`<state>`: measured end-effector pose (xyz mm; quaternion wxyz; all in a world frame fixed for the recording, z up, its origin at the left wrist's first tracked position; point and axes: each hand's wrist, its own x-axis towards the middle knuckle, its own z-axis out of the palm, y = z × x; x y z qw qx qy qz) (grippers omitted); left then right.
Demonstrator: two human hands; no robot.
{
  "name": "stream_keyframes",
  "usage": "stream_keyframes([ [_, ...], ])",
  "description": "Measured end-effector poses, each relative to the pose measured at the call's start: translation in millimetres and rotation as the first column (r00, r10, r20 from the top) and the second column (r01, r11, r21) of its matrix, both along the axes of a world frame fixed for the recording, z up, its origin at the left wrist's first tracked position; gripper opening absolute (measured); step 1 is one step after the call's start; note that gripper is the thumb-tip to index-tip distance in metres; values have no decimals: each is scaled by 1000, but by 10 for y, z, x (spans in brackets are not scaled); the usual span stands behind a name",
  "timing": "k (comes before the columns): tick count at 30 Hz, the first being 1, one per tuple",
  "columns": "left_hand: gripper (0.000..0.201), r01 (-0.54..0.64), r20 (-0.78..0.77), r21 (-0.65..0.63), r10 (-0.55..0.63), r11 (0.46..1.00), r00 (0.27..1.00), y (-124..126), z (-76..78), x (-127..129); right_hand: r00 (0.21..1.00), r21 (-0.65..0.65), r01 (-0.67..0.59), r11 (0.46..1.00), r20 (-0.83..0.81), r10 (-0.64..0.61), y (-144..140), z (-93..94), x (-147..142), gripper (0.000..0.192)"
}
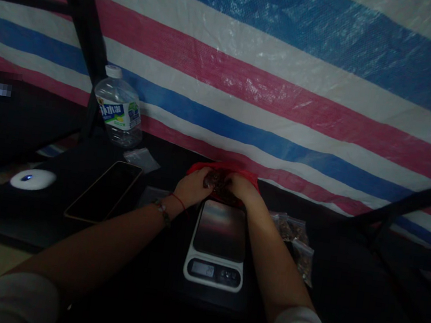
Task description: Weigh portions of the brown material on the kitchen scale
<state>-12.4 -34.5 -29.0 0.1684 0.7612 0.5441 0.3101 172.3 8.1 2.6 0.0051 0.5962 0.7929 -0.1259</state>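
Beyond the kitchen scale, my left hand [194, 185] is curled around something dark brown and shiny [210, 178], perhaps a small clear bag; it is too dim to be sure. My right hand [240, 188] reaches down into dark brown bits [221, 185], and its fingertips are hidden there. Both hands are over a red bag [251, 177] that lies open around the bits. Between my forearms the white scale [219, 246] has a bare metal plate and a lit display. Small zip bags [302, 255] filled with brown bits lie to the right of my right forearm.
On the left of the black table [165, 283] are a phone [106, 191], a white oval device [33, 179] and a flat clear zip bag [142, 159]. A large clear plastic bottle [120, 109] stands behind them by a dark metal post [81, 17]. Striped plastic sheeting [252, 80] hangs along the back.
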Motion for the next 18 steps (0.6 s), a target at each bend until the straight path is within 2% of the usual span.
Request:
stream_keyframes([
  [5,42,31,-22,-14,-31,999,999,22,-22,-3,979,122,81,989,-197,-56,-17,84,-28,24],
  [9,38,67,-34,-20,-68,998,997,25,-6,0,892,260,62,964,-448,63,-45,118,-113,16],
  [11,35,65,-38,-17,-66,998,997,25,1,3,840,318,32,947,-522,147,-67,106,-167,15],
  [15,32,72,-30,-24,-73,997,997,28,3,5,829,355,-120,927,-478,290,-105,98,-228,16],
  [18,34,66,-18,-34,-66,997,998,26,10,3,842,379,-147,914,-437,317,-110,127,-209,18],
])
